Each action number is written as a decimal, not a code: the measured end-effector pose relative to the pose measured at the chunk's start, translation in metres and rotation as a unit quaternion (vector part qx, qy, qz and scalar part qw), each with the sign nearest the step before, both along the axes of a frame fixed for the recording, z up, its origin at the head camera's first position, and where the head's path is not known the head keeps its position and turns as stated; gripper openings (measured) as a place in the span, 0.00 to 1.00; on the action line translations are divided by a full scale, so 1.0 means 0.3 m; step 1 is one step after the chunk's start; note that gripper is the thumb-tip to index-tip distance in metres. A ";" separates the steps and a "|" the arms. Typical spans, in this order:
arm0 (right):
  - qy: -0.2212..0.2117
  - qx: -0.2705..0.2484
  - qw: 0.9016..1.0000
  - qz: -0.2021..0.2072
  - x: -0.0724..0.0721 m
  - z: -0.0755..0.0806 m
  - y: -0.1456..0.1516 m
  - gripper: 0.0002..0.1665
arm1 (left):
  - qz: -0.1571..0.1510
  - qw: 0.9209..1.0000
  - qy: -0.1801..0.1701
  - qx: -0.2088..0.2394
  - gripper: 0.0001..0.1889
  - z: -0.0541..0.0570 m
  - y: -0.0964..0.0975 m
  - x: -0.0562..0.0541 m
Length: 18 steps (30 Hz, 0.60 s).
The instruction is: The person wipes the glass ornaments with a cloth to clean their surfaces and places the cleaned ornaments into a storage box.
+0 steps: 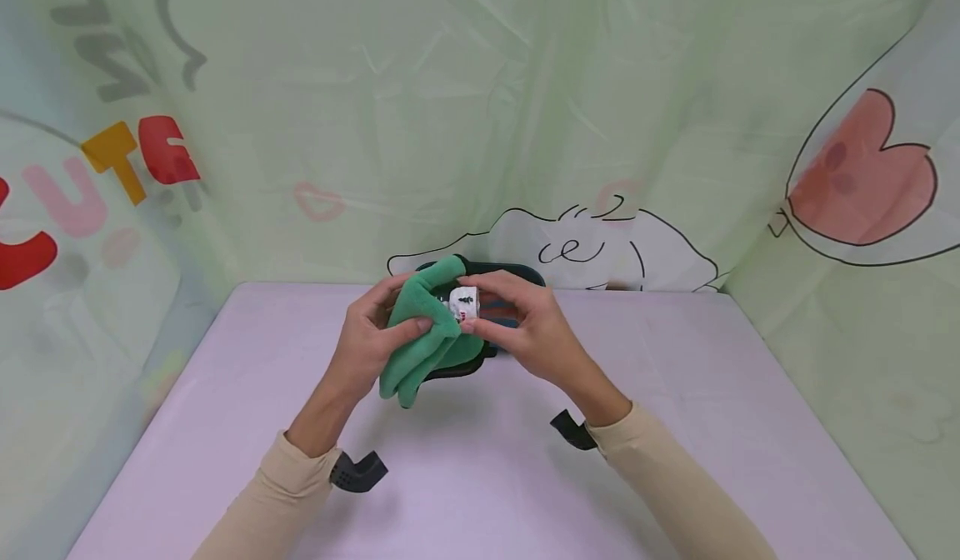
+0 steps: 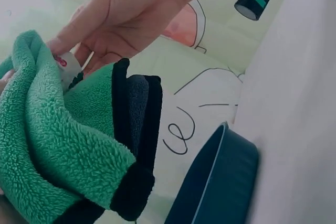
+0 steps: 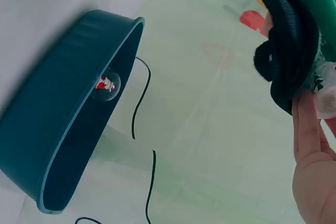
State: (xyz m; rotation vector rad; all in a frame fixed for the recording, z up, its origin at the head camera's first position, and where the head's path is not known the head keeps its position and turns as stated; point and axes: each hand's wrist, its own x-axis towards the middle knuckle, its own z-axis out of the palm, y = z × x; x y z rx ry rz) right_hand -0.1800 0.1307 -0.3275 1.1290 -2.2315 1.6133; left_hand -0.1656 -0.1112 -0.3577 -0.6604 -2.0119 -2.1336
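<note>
My left hand [image 1: 367, 335] grips a fluffy green towel [image 1: 423, 310] with black edging, thumb on top of it. Between the fingertips of my right hand [image 1: 536, 318] is a small white base [image 1: 465, 302] with dark and red print. The object's other end goes into the towel folds, so its full shape is hidden. In the left wrist view, the towel [image 2: 79, 129] drapes around the white object [image 2: 69, 71]. Both hands are held up close together, above the table.
A dark teal basin [image 3: 63, 93] stands on the table behind the hands. Inside it shows a clear ball with a red and white figure [image 3: 106, 84]. The pale lilac table [image 1: 637, 377] backs onto a printed curtain [image 1: 450, 127].
</note>
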 end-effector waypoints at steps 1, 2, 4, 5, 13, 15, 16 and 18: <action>0.012 -0.003 1.000 0.004 -0.001 0.000 -0.002 0.28 | 0.002 1.000 -0.003 0.004 0.28 0.000 0.000 0.000; 0.024 -0.006 1.000 0.008 -0.003 -0.001 -0.005 0.29 | 0.004 1.000 -0.007 0.007 0.27 0.000 0.000 -0.001; 0.048 -0.013 0.999 0.014 -0.007 -0.001 -0.008 0.30 | 0.005 1.000 -0.015 0.016 0.27 -0.001 0.000 -0.003; 0.058 -0.017 0.998 0.018 -0.009 -0.001 -0.009 0.30 | 0.005 1.000 -0.017 0.020 0.27 -0.001 0.001 -0.005; 0.141 -0.002 0.990 0.028 -0.025 0.005 -0.007 0.32 | 0.003 0.999 -0.040 0.035 0.26 0.013 0.004 -0.007; 0.166 0.013 0.986 0.022 -0.027 0.007 -0.005 0.31 | 0.000 0.998 -0.052 0.034 0.26 0.016 0.005 -0.005; 0.177 0.020 0.984 0.020 -0.028 0.009 -0.004 0.30 | -0.001 0.998 -0.059 0.033 0.26 0.017 0.005 -0.003; 0.195 0.032 0.980 0.018 -0.030 0.010 -0.002 0.29 | -0.005 0.997 -0.072 0.032 0.25 0.018 0.006 -0.004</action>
